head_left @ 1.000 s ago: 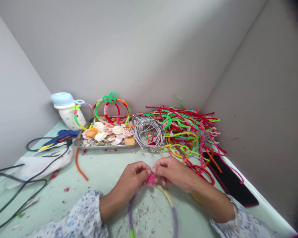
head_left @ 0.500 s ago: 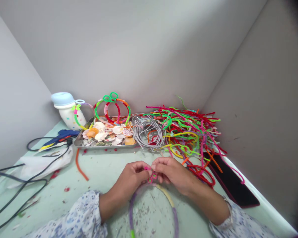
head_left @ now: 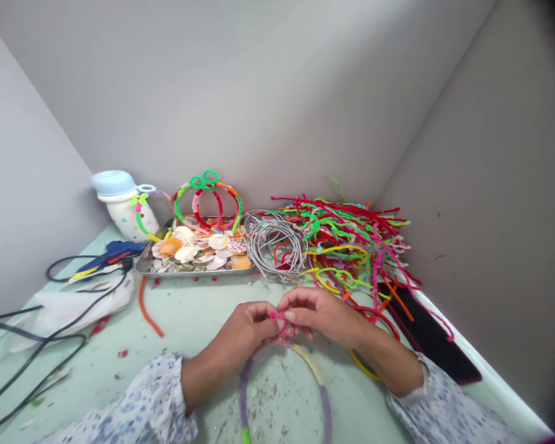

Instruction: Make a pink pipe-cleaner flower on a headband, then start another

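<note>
Both hands meet over the table around a small pink pipe-cleaner flower [head_left: 284, 333] with green spots. My left hand [head_left: 247, 333] is closed, pinching the flower's left side between thumb and fingers. From the right, the thumb and index finger of my right hand [head_left: 321, 314] pinch its upper edge. Just below the flower, a headband [head_left: 327, 410] wrapped in purple, pale yellow and green pipe cleaner arches toward me, its top touching or right behind the flower. Fingertips partly hide the flower, and the headband's lower ends lie outside the view.
A metal tray [head_left: 194, 274] of shells [head_left: 185, 254] stands at the back, with wrapped headbands [head_left: 238, 203] on it. Beside it are coiled grey wire [head_left: 277, 250] and heaped pipe cleaners [head_left: 351, 234]. A bottle [head_left: 124, 213], glue gun [head_left: 113, 256], black cable [head_left: 50, 336] and dark flat slab [head_left: 437, 339] lie around.
My right hand has shifted slightly up and left over the flower, uncovering more of it. A yellow loop now shows beneath my right forearm. My left hand stays nearly in place.
</note>
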Tool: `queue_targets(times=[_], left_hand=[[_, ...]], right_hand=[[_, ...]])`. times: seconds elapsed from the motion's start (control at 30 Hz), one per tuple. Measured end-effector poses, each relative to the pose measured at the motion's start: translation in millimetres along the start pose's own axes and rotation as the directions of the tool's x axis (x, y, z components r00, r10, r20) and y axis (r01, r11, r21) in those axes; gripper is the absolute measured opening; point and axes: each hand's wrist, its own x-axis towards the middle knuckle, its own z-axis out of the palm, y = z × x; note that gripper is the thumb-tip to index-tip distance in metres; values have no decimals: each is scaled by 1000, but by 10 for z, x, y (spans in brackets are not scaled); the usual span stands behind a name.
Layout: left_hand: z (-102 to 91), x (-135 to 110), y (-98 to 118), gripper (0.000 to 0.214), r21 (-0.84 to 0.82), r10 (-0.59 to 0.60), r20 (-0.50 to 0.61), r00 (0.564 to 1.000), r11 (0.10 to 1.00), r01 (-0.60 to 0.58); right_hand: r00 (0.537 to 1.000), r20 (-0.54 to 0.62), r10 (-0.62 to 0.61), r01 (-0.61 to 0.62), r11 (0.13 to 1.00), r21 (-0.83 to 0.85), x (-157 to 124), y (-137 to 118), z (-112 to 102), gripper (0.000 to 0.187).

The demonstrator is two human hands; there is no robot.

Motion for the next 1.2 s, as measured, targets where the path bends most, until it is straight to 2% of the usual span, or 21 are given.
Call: queue_targets(times=[0.23,0.57,1.0,1.1,1.2], left_hand=[[9,-10,0,23,-54,-12,-13,1000,998,12],[54,-50,89,16,-143,-18,2,1000,990,18],[40,-46,49,20,-69,-22,-5,1000,997,21],[32,-42,51,19,-68,-27,-12,1000,997,27],[29,-34,52,16,-88,-40,-26,999,995,37]], right_hand=[[1000,-9,14,-14,1000,-23,19,-14,27,19],[1000,-11,-2,2,1000,-19,-3,-53,67,21],[1000,23,-13,14,1000,-26,-28,-21,43,22],[999,1,-46,46,995,-94,-32,-37,56,19],[992,-29,-120,111,967,-229,-28,-42,67,14]])
